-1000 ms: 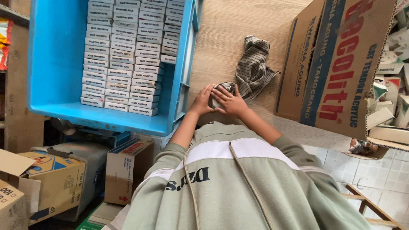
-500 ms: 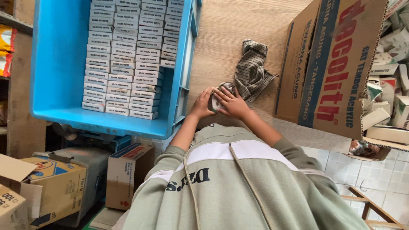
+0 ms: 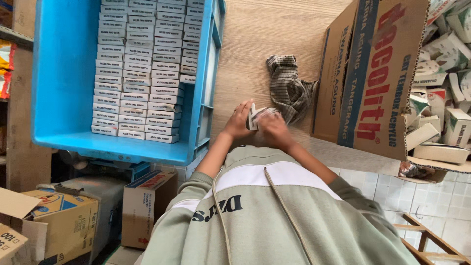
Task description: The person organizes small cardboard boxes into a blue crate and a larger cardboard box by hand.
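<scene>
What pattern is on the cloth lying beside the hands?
The cloth has a dark grey and pale checked pattern, clearest in the head view.

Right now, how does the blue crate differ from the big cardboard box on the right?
The blue crate is plastic and holds small white boxes stacked in neat rows. The cardboard box is brown with printed sides and holds similar small boxes jumbled at all angles. The crate's stacks fill only its right part, leaving bare floor on the left. Both sit on the wooden table, open-topped, on either side of the hands.
</scene>
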